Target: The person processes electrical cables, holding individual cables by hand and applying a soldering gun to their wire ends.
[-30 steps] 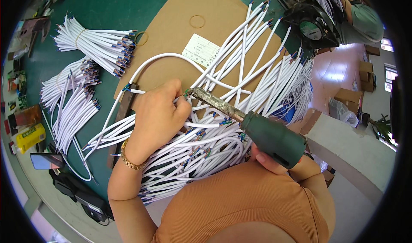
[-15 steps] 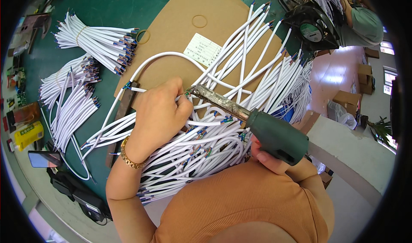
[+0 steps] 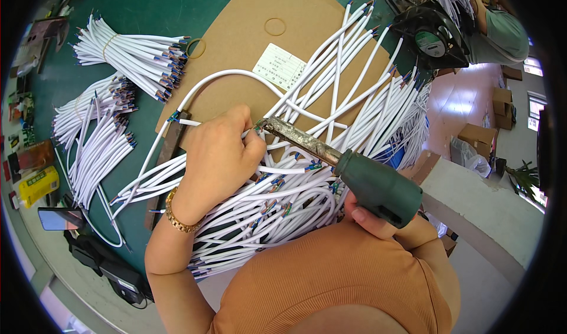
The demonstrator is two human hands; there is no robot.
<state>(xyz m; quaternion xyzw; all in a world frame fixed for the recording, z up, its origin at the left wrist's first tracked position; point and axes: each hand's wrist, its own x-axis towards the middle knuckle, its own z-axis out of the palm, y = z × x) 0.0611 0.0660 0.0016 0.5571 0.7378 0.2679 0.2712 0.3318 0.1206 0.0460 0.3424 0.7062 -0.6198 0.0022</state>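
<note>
My left hand, with a gold watch or bracelet at the wrist, is closed in a pinch on a white cable. A stub of this cable sticks out left of the knuckles, and stripped wire ends show at the fingertips. My right hand is wrapped round the dark green handle of a large soldering iron. The iron's crusted metal end reaches to the wire ends at my left fingertips; whether it touches them I cannot tell. Loose white cables with joined coloured ends lie below both hands.
Bundled white cables lie at the left on the green table. Brown cardboard bears a paper label and rubber bands. A dark metal bar stands beside my left hand. A black fan-like device and another person's arm are far right.
The soldering iron's handle has shifted very slightly left with my right hand. My left hand keeps its pinch in nearly the same place.
</note>
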